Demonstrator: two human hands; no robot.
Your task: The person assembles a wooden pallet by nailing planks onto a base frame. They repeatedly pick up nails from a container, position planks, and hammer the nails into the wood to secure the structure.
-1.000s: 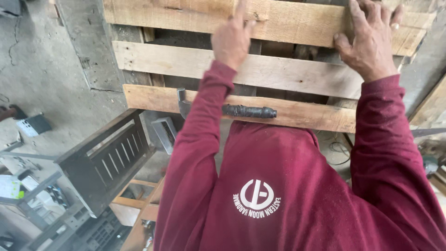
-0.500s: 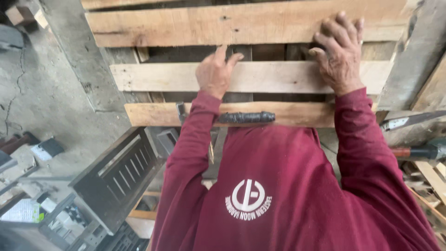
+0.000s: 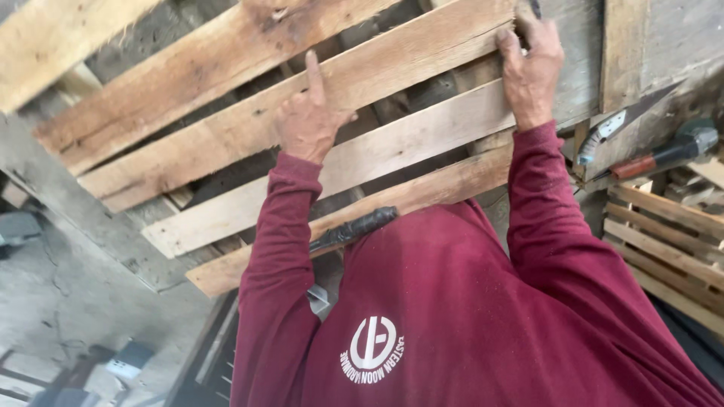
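Note:
A wooden pallet [image 3: 226, 136] of pale, rough slats fills the upper view, tilted with its right side higher. My left hand [image 3: 308, 124] presses on a middle slat, fingers curled and index finger pointing up. Near the pallet's right end, my right hand [image 3: 532, 71] grips the edge of an upper slat. Both arms are in dark red sleeves. A black-handled tool [image 3: 354, 227] lies along the lowest slat, just above my chest; its head is hidden.
A hand saw with a red handle [image 3: 626, 143] and a grey power tool [image 3: 694, 139] lie at the right, above another slatted pallet [image 3: 667, 234]. Grey concrete floor [image 3: 68, 301] and small boxes show at the lower left.
The pallet has swung from level to tilted, right side up. My left hand has changed from flat to curled with the index finger up. My right hand still holds the right end.

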